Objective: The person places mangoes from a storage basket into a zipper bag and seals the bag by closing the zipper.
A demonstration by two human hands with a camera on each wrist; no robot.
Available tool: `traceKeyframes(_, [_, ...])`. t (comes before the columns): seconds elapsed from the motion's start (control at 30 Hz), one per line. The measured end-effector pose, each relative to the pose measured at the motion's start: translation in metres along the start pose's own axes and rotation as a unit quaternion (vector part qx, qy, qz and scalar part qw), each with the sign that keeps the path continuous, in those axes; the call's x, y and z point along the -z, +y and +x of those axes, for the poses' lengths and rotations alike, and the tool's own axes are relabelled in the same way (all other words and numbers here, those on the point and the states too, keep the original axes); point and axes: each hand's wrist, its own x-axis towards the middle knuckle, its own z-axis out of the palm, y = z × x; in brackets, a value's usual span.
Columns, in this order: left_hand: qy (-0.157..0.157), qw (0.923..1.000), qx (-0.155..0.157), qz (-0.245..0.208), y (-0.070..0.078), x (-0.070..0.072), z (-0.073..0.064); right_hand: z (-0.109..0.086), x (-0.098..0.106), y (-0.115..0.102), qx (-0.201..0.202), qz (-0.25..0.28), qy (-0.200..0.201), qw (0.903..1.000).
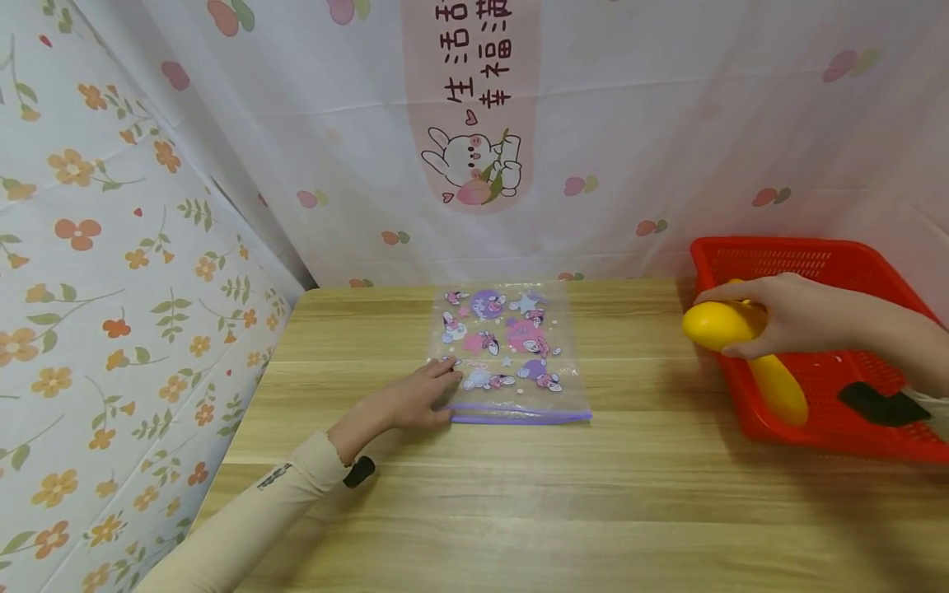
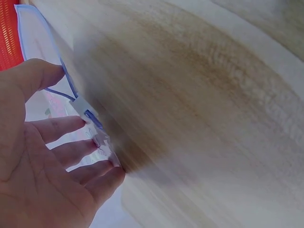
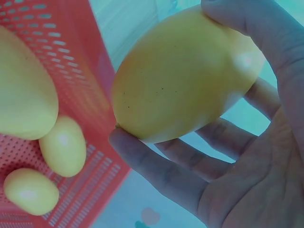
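Taking the clear plastic bag (image 1: 511,338), flat on the wooden table (image 1: 519,511), as the centre of the clock, the red basket (image 1: 764,265) stands at 3 o'clock. The right hand (image 1: 797,309) grips a yellow fruit (image 1: 715,325) at the basket's near rim, its fingers curved round it; whether the fruit touches the rim, I cannot tell. This hand and the black piece (image 1: 882,403) at its wrist cover part of the basket, inside which lie one long yellow fruit (image 1: 786,399) and, in the right wrist view, two small yellow fruits (image 3: 62,146). At 8 o'clock the left hand (image 1: 411,399) is open, its relaxed fingers touching the bag's edge beside the purple zip strip (image 1: 522,417) and the white slider (image 2: 88,111). A flowered cloth (image 1: 111,272) hangs at 10 o'clock, and a pale curtain (image 1: 630,107) closes the 12 o'clock side. On this curtain, above a drawn rabbit (image 1: 470,161), the characters 生, 活, 幸 and 福 can be read; the upper ones are cut by the frame. The lettering printed on the bag is too small to read.
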Motion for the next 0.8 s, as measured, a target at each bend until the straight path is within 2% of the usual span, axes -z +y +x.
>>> traceKeyframes(0.37, [-0.013,0.9998,0.012,0.004,0.003,0.001,0.001,0.009,-0.007,-0.021,0.000,0.009,-0.008,0.9999])
traceKeyframes(0.6, [-0.017,0.9996,0.014,0.016,0.003,0.000,0.002,0.015,-0.013,-0.032,0.041,0.018,-0.003,0.9990])
traceKeyframes(0.8, [-0.017,0.9997,0.013,0.012,0.002,-0.001,0.003,0.019,-0.020,-0.042,0.055,0.046,-0.025,0.9971])
